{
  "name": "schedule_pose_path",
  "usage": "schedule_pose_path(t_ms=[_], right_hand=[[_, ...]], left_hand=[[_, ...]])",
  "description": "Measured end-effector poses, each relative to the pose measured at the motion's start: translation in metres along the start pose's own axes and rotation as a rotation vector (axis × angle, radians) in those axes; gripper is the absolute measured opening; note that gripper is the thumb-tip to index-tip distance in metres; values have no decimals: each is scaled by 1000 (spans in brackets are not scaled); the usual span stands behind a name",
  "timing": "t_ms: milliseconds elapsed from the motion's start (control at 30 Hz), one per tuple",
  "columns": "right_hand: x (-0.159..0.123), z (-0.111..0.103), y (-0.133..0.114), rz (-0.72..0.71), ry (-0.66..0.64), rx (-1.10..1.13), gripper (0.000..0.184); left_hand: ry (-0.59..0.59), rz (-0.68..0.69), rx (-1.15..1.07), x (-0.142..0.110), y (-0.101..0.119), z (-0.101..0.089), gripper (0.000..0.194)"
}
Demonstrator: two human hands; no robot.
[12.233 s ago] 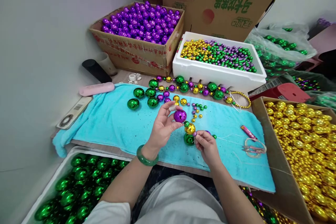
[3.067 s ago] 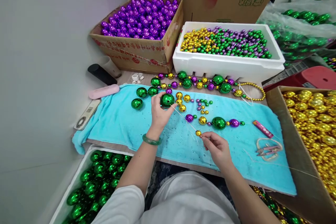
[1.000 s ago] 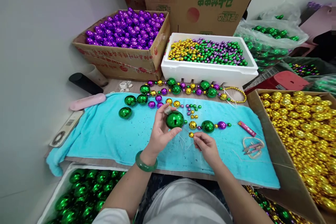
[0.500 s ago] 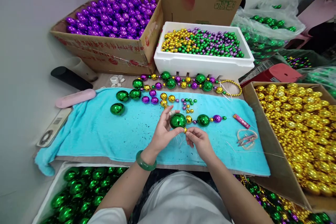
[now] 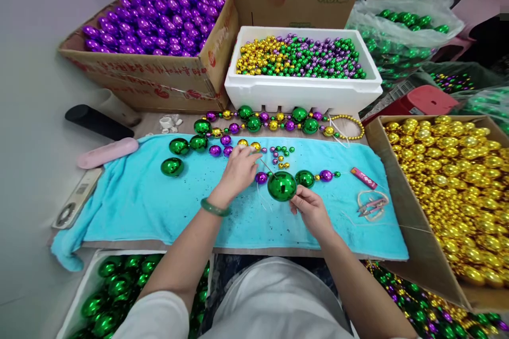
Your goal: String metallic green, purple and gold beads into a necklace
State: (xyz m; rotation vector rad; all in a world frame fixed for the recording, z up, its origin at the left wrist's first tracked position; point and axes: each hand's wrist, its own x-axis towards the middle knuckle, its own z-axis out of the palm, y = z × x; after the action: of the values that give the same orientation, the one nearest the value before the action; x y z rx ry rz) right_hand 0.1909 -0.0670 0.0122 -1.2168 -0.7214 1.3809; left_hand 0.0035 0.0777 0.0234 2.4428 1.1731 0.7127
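Observation:
My right hand (image 5: 310,211) pinches a large shiny green bead (image 5: 282,186) by its right end, above the turquoise towel. From that bead a thin needle (image 5: 267,166) slants up to the fingertips of my left hand (image 5: 240,170), which are closed together. Gold beads (image 5: 255,146) lie just beyond the left fingers, partly covered by them. On the towel behind the held bead runs a short strand with a purple bead (image 5: 261,177), another green bead (image 5: 305,178) and a second purple bead (image 5: 326,175). Loose white thread (image 5: 262,198) hangs below the left end.
Loose green beads (image 5: 172,167) and small mixed beads (image 5: 281,159) lie on the towel (image 5: 131,206). Behind is a finished-looking bead string (image 5: 253,124). Snips (image 5: 373,206) rest at right. A purple-bead carton (image 5: 159,77), foam box (image 5: 302,90) and gold-bead carton (image 5: 409,222) surround the table.
The large green bead has passed from my left hand to my right. My left hand has moved left and up, drawing the needle out from the bead. The view has shifted slightly.

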Motion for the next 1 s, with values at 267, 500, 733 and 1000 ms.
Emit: schedule_pose_path(t_ms=[267,500,733,1000], right_hand=[[-8,-9,2,-14,26,1,26],[-10,-18,0,-60,83,11,24],[-7,-13,-5,-94,125,-61,19],[-7,-1,-6,-70,98,-150,19]], left_hand=[[-6,96,201,51,-5,40,18],[111,-93,-171,50,4,26,16],[203,-596,-1514,25,18,-17,21],[243,-667,-1727,9,24,-28,14]])
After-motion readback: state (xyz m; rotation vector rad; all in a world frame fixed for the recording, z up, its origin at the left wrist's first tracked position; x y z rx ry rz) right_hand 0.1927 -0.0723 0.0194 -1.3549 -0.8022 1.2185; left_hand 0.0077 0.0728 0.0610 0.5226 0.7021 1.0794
